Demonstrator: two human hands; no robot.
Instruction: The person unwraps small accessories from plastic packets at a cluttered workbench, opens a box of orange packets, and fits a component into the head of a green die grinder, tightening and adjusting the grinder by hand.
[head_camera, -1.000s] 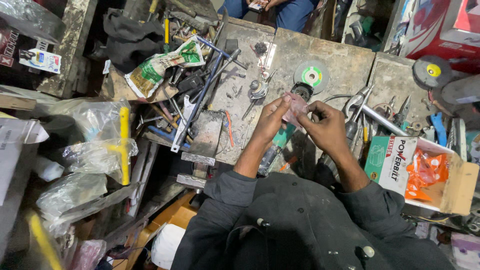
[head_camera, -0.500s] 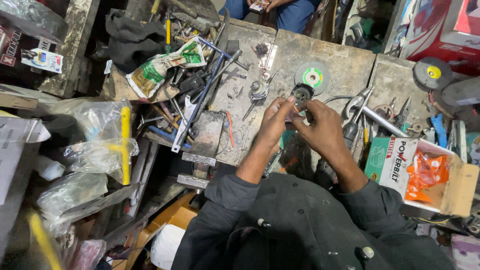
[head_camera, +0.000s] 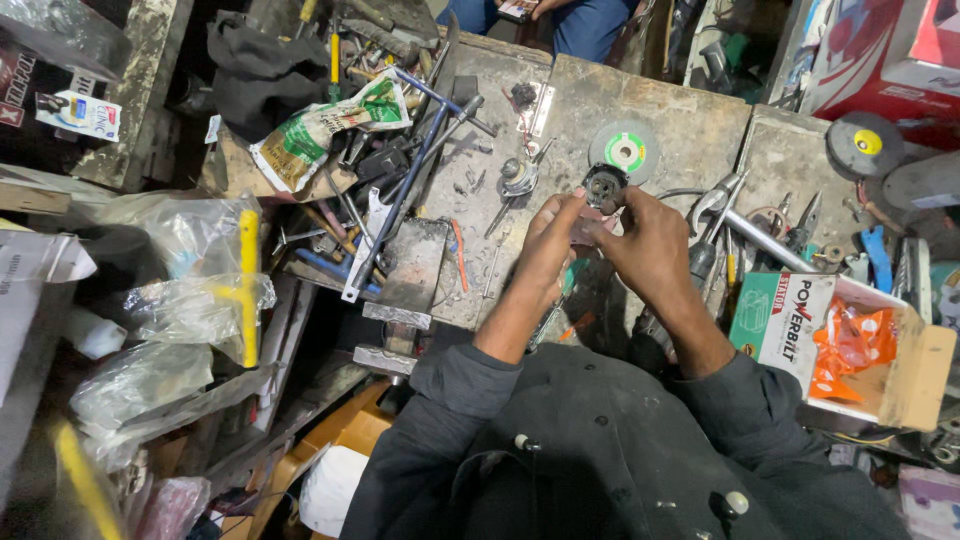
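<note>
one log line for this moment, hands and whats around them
left hand: on small round metal part | right hand: gripping same part | bench: green grinding disc beyond part, pliers right

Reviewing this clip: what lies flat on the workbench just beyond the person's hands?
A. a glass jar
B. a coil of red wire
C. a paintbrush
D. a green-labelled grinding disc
D: a round grey grinding disc with a green centre label lies flat on the workbench, just past the small round metal part that the left hand and right hand hold.
</note>
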